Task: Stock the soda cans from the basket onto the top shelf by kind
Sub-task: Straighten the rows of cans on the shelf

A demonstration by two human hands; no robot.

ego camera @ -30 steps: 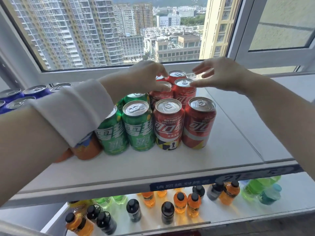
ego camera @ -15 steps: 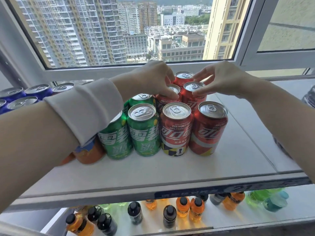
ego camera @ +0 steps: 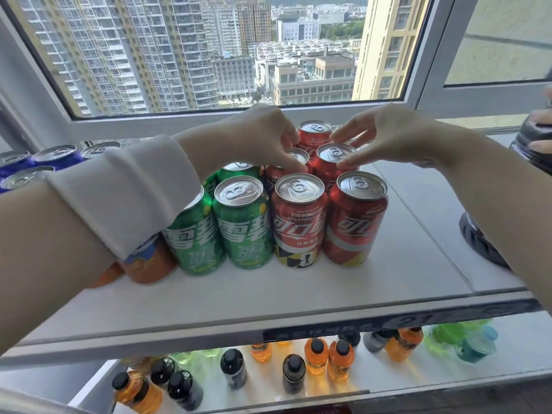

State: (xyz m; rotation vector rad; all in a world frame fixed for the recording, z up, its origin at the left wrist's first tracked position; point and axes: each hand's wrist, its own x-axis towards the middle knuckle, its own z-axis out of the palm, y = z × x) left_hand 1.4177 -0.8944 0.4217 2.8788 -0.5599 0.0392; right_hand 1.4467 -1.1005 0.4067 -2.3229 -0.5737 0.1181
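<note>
Red cola cans stand in two columns on the white top shelf (ego camera: pixel 403 264), with the front pair (ego camera: pixel 298 222) nearest me. Green soda cans (ego camera: pixel 242 225) stand to their left, then orange cans (ego camera: pixel 149 261) half hidden under my left sleeve, and blue cans (ego camera: pixel 56 155) at far left. My left hand (ego camera: pixel 257 138) curls its fingers over the top of the second-row left red can (ego camera: pixel 295 158). My right hand (ego camera: pixel 385 135) pinches the top of the second-row right red can (ego camera: pixel 334 153) between thumb and fingers. A third-row red can (ego camera: pixel 313 130) stands behind them.
A window frame (ego camera: pixel 209 121) runs close behind the cans. A dark round container (ego camera: pixel 478 243) sits at the shelf's right edge, partly behind my right arm, with another person's hand (ego camera: pixel 542 144) on it. Bottled drinks (ego camera: pixel 316 354) fill the lower shelf.
Both hands have come down from just above the back cans onto the tops of the second-row red cans. The camera has shifted slightly closer.
</note>
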